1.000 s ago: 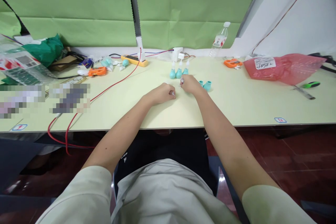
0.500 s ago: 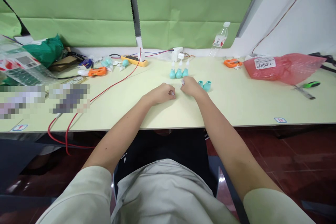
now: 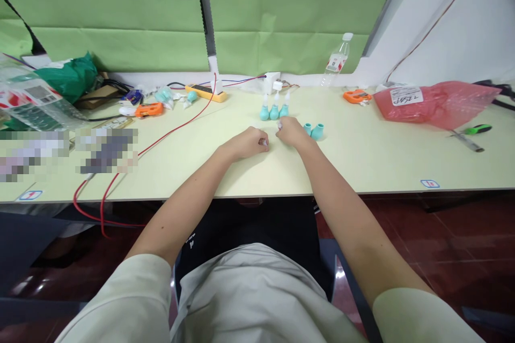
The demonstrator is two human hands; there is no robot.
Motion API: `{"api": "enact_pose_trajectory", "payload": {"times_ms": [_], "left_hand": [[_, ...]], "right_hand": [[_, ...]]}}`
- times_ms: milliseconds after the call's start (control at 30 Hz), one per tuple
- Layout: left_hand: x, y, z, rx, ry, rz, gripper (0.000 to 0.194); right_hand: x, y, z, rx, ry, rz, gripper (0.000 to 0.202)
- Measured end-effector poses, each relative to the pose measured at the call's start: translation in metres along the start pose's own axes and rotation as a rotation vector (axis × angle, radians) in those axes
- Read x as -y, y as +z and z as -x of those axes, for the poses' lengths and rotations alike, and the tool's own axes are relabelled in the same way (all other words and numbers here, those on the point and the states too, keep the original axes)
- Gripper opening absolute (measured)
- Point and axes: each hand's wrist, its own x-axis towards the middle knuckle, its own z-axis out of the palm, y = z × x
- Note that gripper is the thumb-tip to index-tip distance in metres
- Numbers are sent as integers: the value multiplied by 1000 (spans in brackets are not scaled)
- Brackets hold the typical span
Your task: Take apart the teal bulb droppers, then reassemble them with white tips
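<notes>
Over the pale table (image 3: 386, 161), my left hand (image 3: 251, 143) is closed, with a small whitish piece partly showing between its fingers, too small to name. My right hand (image 3: 290, 132) pinches another small pale piece at its fingertips, also too small to make out. A narrow gap separates the two hands. Just beyond them, three turquoise bulbs with clear nozzles (image 3: 274, 113) stand upright in a row. Two turquoise bulbs without nozzles (image 3: 317, 131) are beside my right wrist, their open ends up.
A yellow multimeter (image 3: 206, 93), a red cable (image 3: 173, 131) and an orange tool (image 3: 149, 110) are to the left. At right are a clear bottle (image 3: 336, 61), another orange tool (image 3: 356, 97), a red plastic bag (image 3: 434, 103) and a green-handled screwdriver (image 3: 478, 129).
</notes>
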Motion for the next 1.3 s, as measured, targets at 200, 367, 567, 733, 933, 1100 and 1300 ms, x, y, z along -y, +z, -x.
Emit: {"api": "enact_pose_trajectory", "payload": {"times_ms": [200, 367, 567, 733, 933, 1100, 1300], "left_hand": [[3, 1, 0, 9, 17, -4, 19], [6, -6, 1, -21, 41, 22, 20], [34, -30, -2, -410, -54, -1, 27], [64, -34, -4, -455, -199, -56, 31], [67, -28, -2, -247, -211, -96, 31], [62, -26, -2, -193, -232, -87, 29], [55, -26, 0, -182, -225, -85, 30]], "right_hand": [[4, -9, 6, -31, -5, -110, 24], [17, -23, 17, 23, -51, -387, 21], [21, -19, 16, -75, -75, -450, 21], [19, -13, 12, -135, -115, -401, 22], [20, -12, 13, -95, -122, -356, 21], [21, -10, 14, -66, -122, -320, 19], [20, -9, 14, -49, -128, -327, 18]]}}
